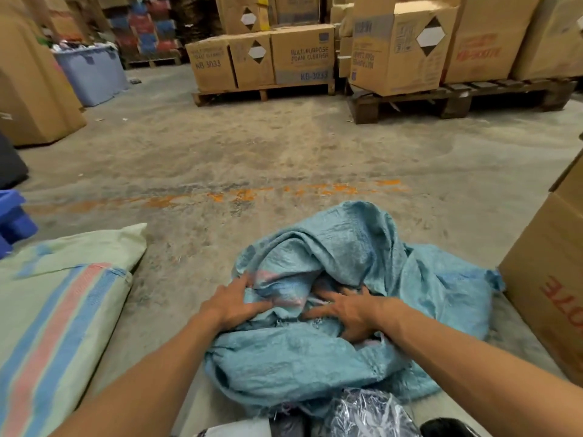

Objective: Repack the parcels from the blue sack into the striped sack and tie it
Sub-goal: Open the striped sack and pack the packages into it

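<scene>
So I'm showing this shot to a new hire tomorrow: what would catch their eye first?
The crumpled blue sack on the floor at centre, with the left hand gripping its edge and the right hand pressed into its folds. Next, the striped sack lying at left, and the stacked cardboard boxes on pallets behind.

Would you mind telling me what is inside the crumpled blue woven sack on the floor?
The right hand reaches into the crumpled blue woven sack at its opening; the left hand grips the rim. Pale pink shows there, but folds cover the rest.
</scene>
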### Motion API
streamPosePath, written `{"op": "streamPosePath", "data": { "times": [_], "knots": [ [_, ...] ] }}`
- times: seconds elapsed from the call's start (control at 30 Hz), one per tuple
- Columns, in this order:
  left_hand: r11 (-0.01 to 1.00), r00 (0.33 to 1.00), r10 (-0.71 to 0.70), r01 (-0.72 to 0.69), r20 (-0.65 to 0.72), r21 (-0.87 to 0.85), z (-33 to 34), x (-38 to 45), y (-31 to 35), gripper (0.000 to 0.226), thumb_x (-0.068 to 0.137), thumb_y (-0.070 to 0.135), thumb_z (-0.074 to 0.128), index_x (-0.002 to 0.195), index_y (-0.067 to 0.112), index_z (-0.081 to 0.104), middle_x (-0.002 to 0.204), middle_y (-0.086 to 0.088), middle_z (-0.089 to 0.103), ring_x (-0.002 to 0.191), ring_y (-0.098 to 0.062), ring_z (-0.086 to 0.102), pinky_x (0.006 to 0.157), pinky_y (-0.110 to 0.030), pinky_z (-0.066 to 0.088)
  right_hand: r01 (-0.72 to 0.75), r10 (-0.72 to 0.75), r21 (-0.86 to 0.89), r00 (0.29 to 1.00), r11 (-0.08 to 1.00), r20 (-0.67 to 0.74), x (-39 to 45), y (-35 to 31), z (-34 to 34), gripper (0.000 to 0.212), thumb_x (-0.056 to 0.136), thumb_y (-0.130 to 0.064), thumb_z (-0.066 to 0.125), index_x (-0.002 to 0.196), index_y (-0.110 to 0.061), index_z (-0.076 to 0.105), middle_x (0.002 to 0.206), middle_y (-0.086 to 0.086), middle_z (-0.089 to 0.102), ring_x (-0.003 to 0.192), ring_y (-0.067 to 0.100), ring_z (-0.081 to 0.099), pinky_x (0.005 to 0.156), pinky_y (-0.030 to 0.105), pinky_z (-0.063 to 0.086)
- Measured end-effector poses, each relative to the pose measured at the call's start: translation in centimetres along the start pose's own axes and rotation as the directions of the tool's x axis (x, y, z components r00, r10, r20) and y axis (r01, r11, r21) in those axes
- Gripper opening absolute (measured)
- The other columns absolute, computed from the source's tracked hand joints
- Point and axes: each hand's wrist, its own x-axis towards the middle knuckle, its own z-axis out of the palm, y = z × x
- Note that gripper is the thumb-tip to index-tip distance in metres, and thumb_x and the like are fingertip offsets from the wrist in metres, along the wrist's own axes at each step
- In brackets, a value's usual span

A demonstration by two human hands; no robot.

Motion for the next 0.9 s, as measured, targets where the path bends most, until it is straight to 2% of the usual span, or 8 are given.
{"op": "streamPosePath", "data": {
  "times": [0.1, 0.2, 0.27, 0.37, 0.47, 0.6, 0.7, 0.9],
  "knots": [
    [0.999, 0.994, 0.02, -0.024, -0.104, -0.032, 0.9, -0.9, -0.4, 0.1, 0.053, 0.102, 0.04, 0.133, 0.043, 0.037, 0.132, 0.008, 0.057, 0.119, -0.024, 0.056, 0.099, -0.048, 0.045, -0.003, 0.002, -0.04, 0.999, 0.999, -0.036, -0.7, -0.6, -0.7, 0.068, 0.091, -0.055, 0.056, 0.144, -0.064, 0.016, 0.164, -0.011, 0.003, 0.147, 0.035, 0.017, 0.111, 0.07, 0.016],
    [0.996, 0.999, 0.032, -0.033, -0.012, -0.085, -0.8, -1.4, 0.0, 0.105, 0.07, 0.075, 0.065, 0.151, 0.033, 0.014, 0.151, -0.006, 0.041, 0.127, -0.031, 0.05, 0.104, -0.041, 0.041, -0.017, 0.008, -0.087, 0.994, 0.996, -0.111, -1.5, -1.6, -2.0, 0.056, 0.092, -0.051, 0.058, 0.142, -0.055, 0.033, 0.157, -0.009, 0.024, 0.141, 0.031, 0.028, 0.109, 0.06, 0.024],
    [0.997, 0.999, 0.013, -0.01, -0.038, 0.078, -2.1, -1.3, 0.4, 0.113, 0.071, 0.059, 0.073, 0.152, 0.039, -0.004, 0.157, -0.008, 0.031, 0.129, -0.035, 0.047, 0.102, -0.046, 0.04, -0.004, -0.008, -0.1, 0.993, 0.995, -0.118, -2.0, -2.3, -2.9, 0.044, 0.094, -0.041, 0.058, 0.137, -0.046, 0.046, 0.155, -0.013, 0.029, 0.139, 0.028, 0.03, 0.108, 0.059, 0.024],
    [0.937, 0.972, 0.121, -0.044, -0.203, 0.346, -3.1, -0.4, 2.2, 0.133, 0.059, 0.071, 0.074, 0.147, 0.046, -0.022, 0.164, 0.008, -0.011, 0.147, -0.032, 0.017, 0.111, -0.063, 0.022, -0.006, 0.0, -0.121, 0.998, 0.993, -0.056, -2.2, -2.6, -3.2, 0.031, 0.099, -0.031, 0.053, 0.129, -0.037, 0.056, 0.157, -0.017, 0.027, 0.139, 0.028, 0.032, 0.109, 0.063, 0.021],
    [0.916, 0.976, 0.212, -0.183, -0.043, 0.357, -3.2, 1.6, 4.2, 0.14, 0.059, 0.06, 0.082, 0.143, 0.048, -0.03, 0.161, 0.008, -0.026, 0.151, -0.026, -0.001, 0.113, -0.067, 0.014, -0.003, 0.012, -0.152, 0.998, 0.988, 0.065, -1.4, -1.8, -1.9, 0.035, 0.104, -0.025, 0.044, 0.137, -0.034, 0.05, 0.161, -0.022, 0.011, 0.146, 0.03, 0.025, 0.108, 0.075, 0.009],
    [0.937, 0.979, 0.021, -0.089, 0.202, 0.338, -1.3, 3.1, 5.7, 0.116, 0.078, 0.041, 0.072, 0.154, 0.031, -0.015, 0.164, -0.005, -0.01, 0.151, -0.03, -0.001, 0.119, -0.059, 0.01, -0.008, 0.015, -0.06, 0.993, 0.998, 0.118, -0.1, -0.5, -0.3, 0.046, 0.106, -0.027, 0.039, 0.148, -0.043, 0.034, 0.161, -0.026, 0.005, 0.151, 0.031, 0.006, 0.105, 0.078, 0.003],
    [0.929, 0.993, 0.019, -0.06, 0.113, 0.366, 0.1, 2.6, 5.7, 0.104, 0.084, 0.047, 0.063, 0.156, 0.027, -0.009, 0.165, -0.001, -0.005, 0.152, -0.025, -0.002, 0.119, -0.057, 0.009, 0.004, 0.0, -0.044, 0.994, 0.999, 0.109, 0.1, -0.3, -0.2, 0.045, 0.104, -0.029, 0.042, 0.147, -0.041, 0.037, 0.161, -0.025, 0.006, 0.151, 0.033, 0.006, 0.108, 0.076, 0.007],
    [0.926, 0.986, 0.116, -0.064, -0.119, 0.373, 1.1, 1.5, 5.3, 0.102, 0.08, 0.058, 0.062, 0.155, 0.038, -0.004, 0.165, 0.002, -0.002, 0.151, -0.028, 0.003, 0.116, -0.061, 0.017, -0.127, 0.124, -0.018, 0.984, 0.992, -0.126, -0.7, -0.7, -0.7, 0.048, 0.099, -0.017, 0.045, 0.14, -0.043, 0.044, 0.149, -0.012, 0.043, 0.132, 0.028, 0.047, 0.11, 0.07, 0.015]
  ]
}}
